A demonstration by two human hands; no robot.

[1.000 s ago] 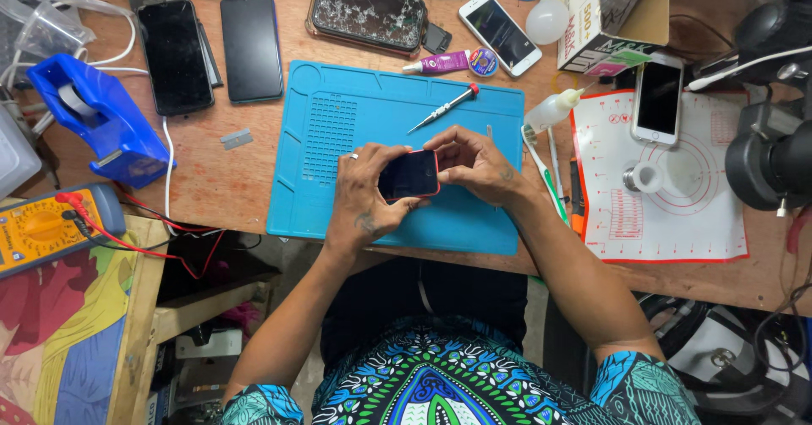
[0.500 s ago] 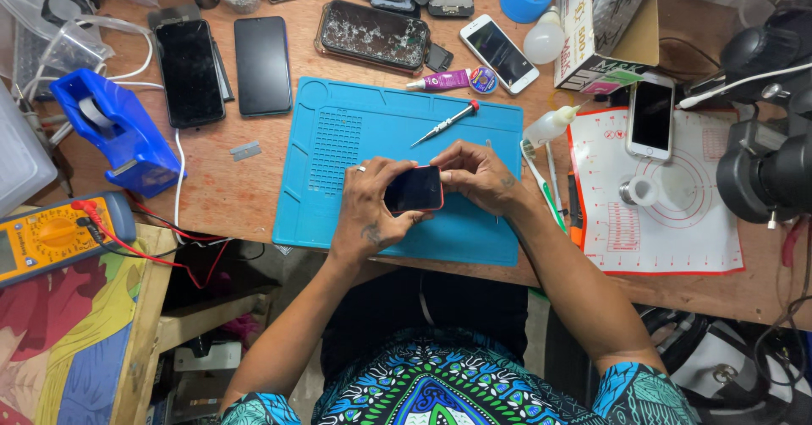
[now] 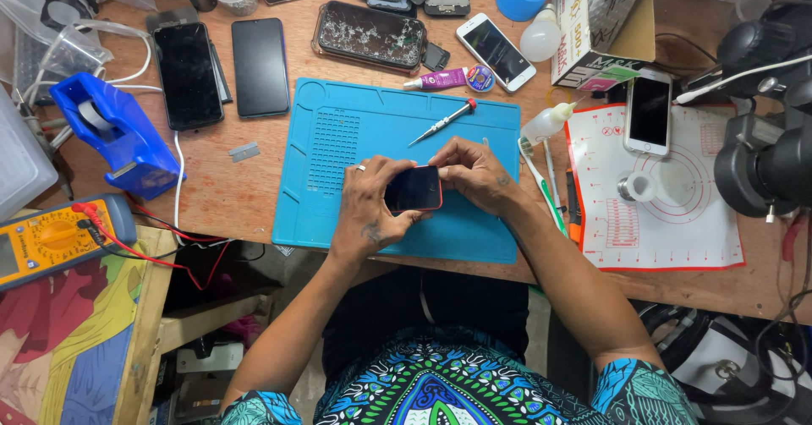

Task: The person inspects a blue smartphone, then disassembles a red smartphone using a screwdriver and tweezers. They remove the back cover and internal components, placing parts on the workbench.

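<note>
Right now your left hand point(image 3: 365, 208) and right hand point(image 3: 474, 174) both grip a small dark phone point(image 3: 414, 190) with a red edge, fingers curled shut around its ends, just above the blue work mat point(image 3: 338, 137). Screwdriver point(image 3: 441, 122) lies on the mat, beyond your hands.

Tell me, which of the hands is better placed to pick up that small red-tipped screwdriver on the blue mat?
Probably the right hand: the small red-tipped screwdriver lies on the blue silicone mat just above it. The left hand sits farther away and cradles the small dark red-edged phone.
</note>
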